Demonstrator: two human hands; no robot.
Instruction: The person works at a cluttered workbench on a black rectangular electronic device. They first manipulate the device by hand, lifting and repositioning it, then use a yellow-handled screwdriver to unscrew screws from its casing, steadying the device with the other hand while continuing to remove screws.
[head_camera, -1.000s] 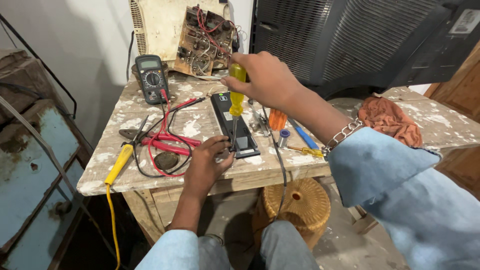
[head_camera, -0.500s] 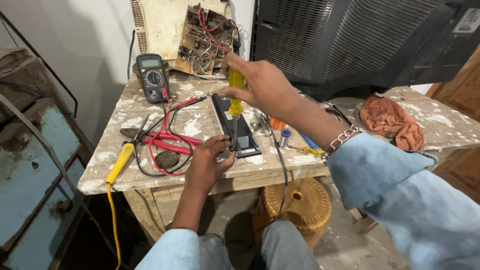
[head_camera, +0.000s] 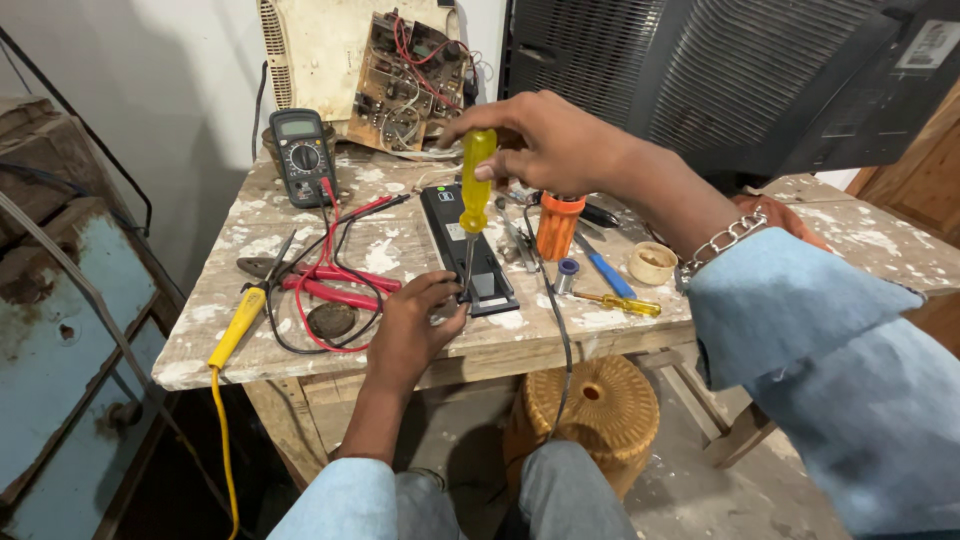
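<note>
A yellow-handled screwdriver (head_camera: 475, 200) is gripped upright by the right hand (head_camera: 545, 140), its tip set on a black rectangular device (head_camera: 465, 245) lying on the paint-spattered table (head_camera: 620, 325). The device's near end is pinched by the left hand (head_camera: 410, 325). A pale label is seen on the device.

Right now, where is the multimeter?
In the head view the multimeter stands at the back left of the table, leaning by the exposed circuit board, its red and black leads trailing forward, left of the yellow-handled screwdriver.
</note>
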